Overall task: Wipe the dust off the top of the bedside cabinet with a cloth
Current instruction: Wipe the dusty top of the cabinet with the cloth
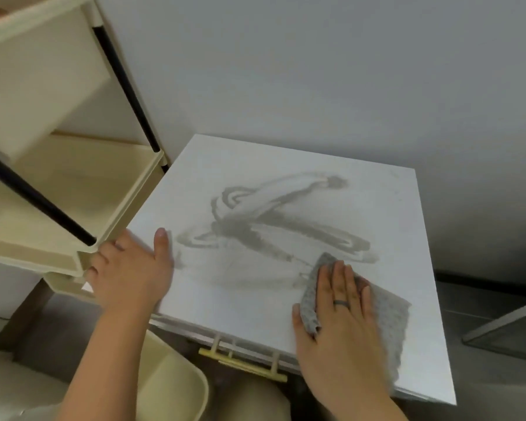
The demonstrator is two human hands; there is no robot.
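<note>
The white top of the bedside cabinet (255,165) fills the middle of the view, with grey dust smears (274,220) swept across its centre. A grey cloth (389,317) lies flat on the near right part of the top. My right hand (343,323) presses down on it with fingers spread, a ring on one finger. Over at the top's near left corner, my left hand (128,271) rests with the thumb on the surface and the fingers curled over the edge.
A cream shelf unit with black poles (73,189) stands close against the cabinet's left side. A cream drawer handle (243,363) juts out below the front edge. A cream bin (170,384) sits below at the front. The grey wall (316,71) runs behind.
</note>
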